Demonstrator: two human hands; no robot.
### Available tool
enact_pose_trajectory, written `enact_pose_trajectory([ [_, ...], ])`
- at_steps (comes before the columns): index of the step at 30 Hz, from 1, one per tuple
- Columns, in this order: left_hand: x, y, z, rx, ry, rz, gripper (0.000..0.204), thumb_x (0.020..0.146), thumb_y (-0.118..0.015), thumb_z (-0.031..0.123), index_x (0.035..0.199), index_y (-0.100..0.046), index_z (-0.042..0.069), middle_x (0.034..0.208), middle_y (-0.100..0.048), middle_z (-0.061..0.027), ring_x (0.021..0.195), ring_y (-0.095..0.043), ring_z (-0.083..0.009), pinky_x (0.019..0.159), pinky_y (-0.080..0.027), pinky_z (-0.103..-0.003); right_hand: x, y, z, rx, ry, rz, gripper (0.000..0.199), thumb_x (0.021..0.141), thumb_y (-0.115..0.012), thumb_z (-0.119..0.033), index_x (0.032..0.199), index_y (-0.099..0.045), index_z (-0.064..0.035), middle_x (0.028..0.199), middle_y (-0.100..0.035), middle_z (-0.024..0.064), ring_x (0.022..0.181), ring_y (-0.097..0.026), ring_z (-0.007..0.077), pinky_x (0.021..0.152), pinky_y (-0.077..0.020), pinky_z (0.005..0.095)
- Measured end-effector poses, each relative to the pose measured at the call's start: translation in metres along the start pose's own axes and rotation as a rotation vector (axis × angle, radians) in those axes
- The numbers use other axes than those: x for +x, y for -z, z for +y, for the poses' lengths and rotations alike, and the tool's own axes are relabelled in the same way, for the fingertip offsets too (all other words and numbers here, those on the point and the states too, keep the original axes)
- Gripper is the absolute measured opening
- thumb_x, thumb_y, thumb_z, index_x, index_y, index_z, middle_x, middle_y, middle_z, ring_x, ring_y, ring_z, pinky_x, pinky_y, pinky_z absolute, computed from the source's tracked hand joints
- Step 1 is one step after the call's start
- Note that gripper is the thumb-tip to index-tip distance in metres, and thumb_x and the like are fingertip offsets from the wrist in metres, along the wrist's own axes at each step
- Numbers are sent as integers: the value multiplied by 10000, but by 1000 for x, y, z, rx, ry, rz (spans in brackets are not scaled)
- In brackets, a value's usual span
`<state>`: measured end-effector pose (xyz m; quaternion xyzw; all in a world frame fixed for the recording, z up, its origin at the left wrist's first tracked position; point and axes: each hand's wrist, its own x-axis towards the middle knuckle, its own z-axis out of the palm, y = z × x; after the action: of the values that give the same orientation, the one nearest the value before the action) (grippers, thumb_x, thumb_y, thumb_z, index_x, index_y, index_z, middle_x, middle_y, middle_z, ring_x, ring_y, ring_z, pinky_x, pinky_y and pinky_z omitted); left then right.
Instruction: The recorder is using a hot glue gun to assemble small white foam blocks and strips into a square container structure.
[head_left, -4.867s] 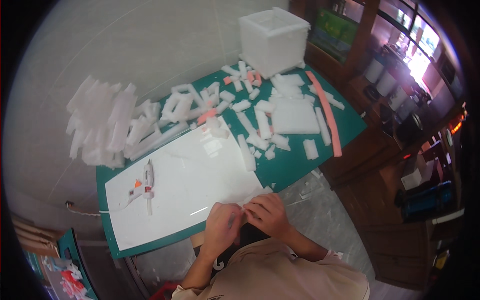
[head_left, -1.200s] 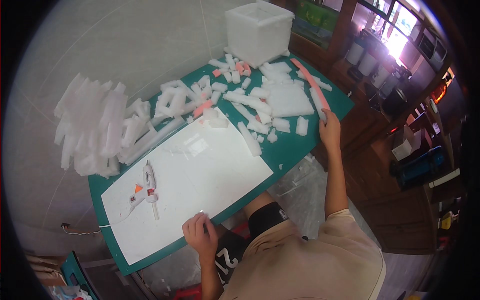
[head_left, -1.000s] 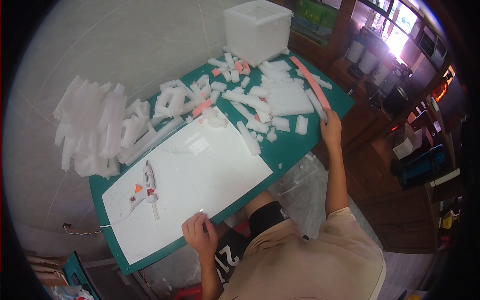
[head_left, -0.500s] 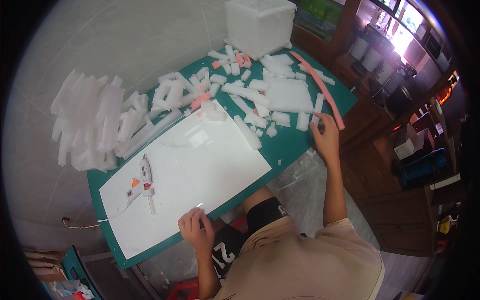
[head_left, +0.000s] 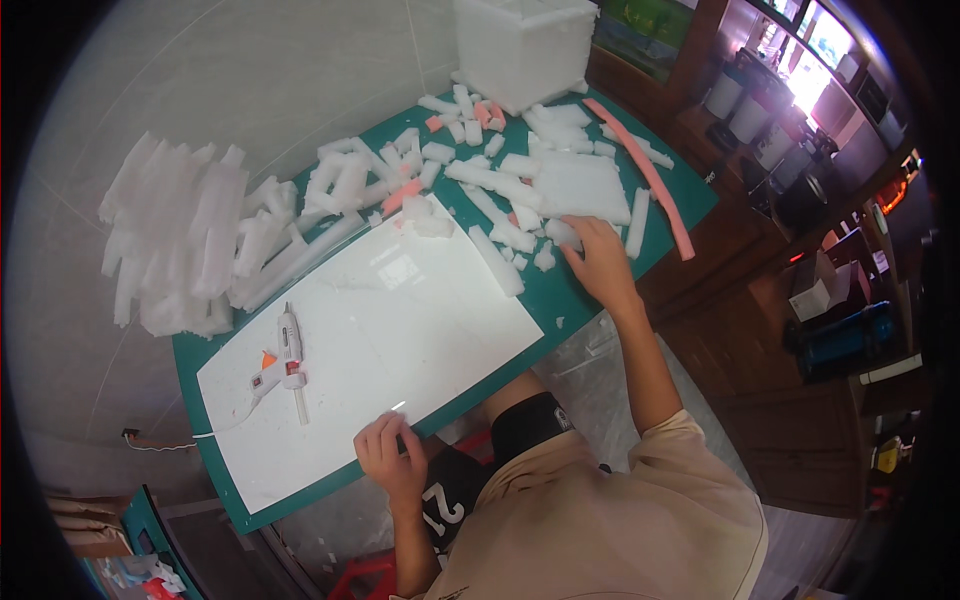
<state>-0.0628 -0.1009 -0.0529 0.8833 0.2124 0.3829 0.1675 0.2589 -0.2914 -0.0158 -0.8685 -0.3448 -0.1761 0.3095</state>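
Note:
My right hand (head_left: 603,262) reaches over the right part of the green table, its thumb and fingers around a short white foam piece (head_left: 563,234). The fingers partly hide that piece. Beside it lie a flat white foam slab (head_left: 585,187) and a narrow foam strip (head_left: 637,224). Down at the near edge, my left hand (head_left: 391,452) rests loosely on the rim of a white board (head_left: 350,370), fingers a little curled and apart, with nothing visible in them. A white hot glue gun (head_left: 290,350) with a glue stick lies on the board.
Foam strips are heaped in a tall pile (head_left: 180,235) at the left. A white foam box (head_left: 522,55) stands at the back. A long pink foam strip (head_left: 645,175) lies along the right side of the green table (head_left: 545,330). Dark wooden cabinets (head_left: 790,430) stand to the right.
My right hand has moved left from the narrow strip to the short foam piece. My left hand has stayed at the board's edge.

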Motion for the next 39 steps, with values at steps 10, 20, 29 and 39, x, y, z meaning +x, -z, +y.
enact_pose_trajectory([
  [10,-2,0,-7,49,-40,4,164,718,-630,33,881,-623,52,920,-635,-69,821,-573,-264,747,-448,-367,3,11,-6,115,-165,-162,263,780,-617,-26,1041,-582,-14,944,-573,152,859,-561,329,765,-442,357],
  [20,-3,0,-10,40,2,84,208,660,-642,-3,857,-623,60,886,-638,-65,797,-577,-263,724,-452,-355,-17,-22,-17,47,61,127,259,846,-581,-69,1085,-560,26,1101,-550,210,1014,-540,380,877,-427,399],
  [29,-7,0,-12,117,-63,135,232,640,-650,48,869,-628,82,905,-638,-32,799,-588,-233,698,-453,-345,-19,-21,-16,91,22,69,243,866,-538,-75,1082,-554,33,1088,-547,209,1015,-528,389,891,-415,403],
  [39,-12,2,-10,119,-127,152,223,659,-640,28,876,-608,68,890,-630,-53,779,-582,-262,699,-458,-368,-24,-21,-9,122,56,114,278,843,-553,-82,1100,-558,26,1086,-546,218,1014,-532,387,892,-419,404],
])
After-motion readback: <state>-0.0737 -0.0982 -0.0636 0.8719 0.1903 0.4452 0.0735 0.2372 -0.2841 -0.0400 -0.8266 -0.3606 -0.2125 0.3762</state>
